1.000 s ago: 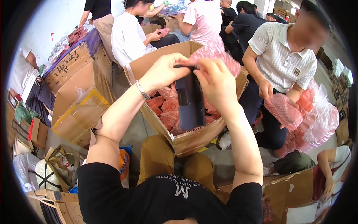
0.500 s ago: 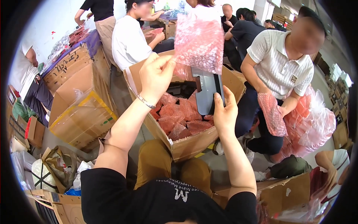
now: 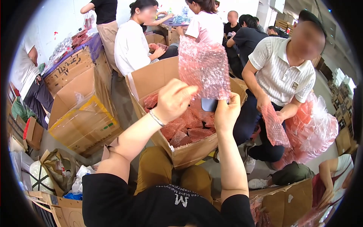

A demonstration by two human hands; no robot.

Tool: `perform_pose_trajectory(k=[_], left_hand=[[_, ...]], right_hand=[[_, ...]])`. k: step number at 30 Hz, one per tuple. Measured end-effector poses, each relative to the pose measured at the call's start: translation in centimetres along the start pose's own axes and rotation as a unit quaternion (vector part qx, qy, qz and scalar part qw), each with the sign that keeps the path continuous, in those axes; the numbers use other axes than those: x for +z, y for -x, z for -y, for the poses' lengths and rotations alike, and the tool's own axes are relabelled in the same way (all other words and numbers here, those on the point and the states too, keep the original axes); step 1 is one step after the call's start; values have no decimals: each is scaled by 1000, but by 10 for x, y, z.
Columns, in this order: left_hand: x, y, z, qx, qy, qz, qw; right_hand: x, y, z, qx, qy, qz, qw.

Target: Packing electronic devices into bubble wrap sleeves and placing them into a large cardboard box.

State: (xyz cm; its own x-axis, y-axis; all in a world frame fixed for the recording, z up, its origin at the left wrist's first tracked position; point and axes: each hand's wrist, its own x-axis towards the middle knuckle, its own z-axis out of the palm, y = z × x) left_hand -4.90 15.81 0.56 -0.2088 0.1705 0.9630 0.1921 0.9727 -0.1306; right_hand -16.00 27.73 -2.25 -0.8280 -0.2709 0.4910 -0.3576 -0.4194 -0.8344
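Observation:
A pink bubble-wrap bag (image 3: 204,68) hangs upright in front of me, and a flat dark panel shows through its plastic. Only the panel's rounded grey end (image 3: 208,104) sticks out below the bag's edge. My right hand (image 3: 228,113) grips that end at the bag's lower right corner, thumb on top. My left hand (image 3: 176,99) is closed, its fingertips pinching at the bag's lower left edge; exactly what they grip is partly hidden. Beneath my hands stands an open cardboard box (image 3: 194,153), holding several pink bubble-wrapped pieces (image 3: 181,125).
A person (image 3: 283,72) sits close on my right, holding another bubble-wrap bag (image 3: 274,126). Behind them lies a large clear sack of pink wrap (image 3: 312,125). Another cardboard box (image 3: 83,117) stands on the left. Several people sit or stand beyond.
The bag has come down over the grey panel, which was mostly outside it and now shows only its end. My left hand has moved down and right along the bag.

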Motion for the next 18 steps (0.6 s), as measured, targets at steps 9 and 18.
perform_pose_trajectory(k=[9, 18], left_hand=[[-4, 10, -16, -40, 75, -5, 996], [-6, 40, -32, -166, 130, 43, 977]], right_hand=[[-14, -12, -9, -193, 275, -113, 935], [0, -10, -1, -97, -80, -115, 985]])
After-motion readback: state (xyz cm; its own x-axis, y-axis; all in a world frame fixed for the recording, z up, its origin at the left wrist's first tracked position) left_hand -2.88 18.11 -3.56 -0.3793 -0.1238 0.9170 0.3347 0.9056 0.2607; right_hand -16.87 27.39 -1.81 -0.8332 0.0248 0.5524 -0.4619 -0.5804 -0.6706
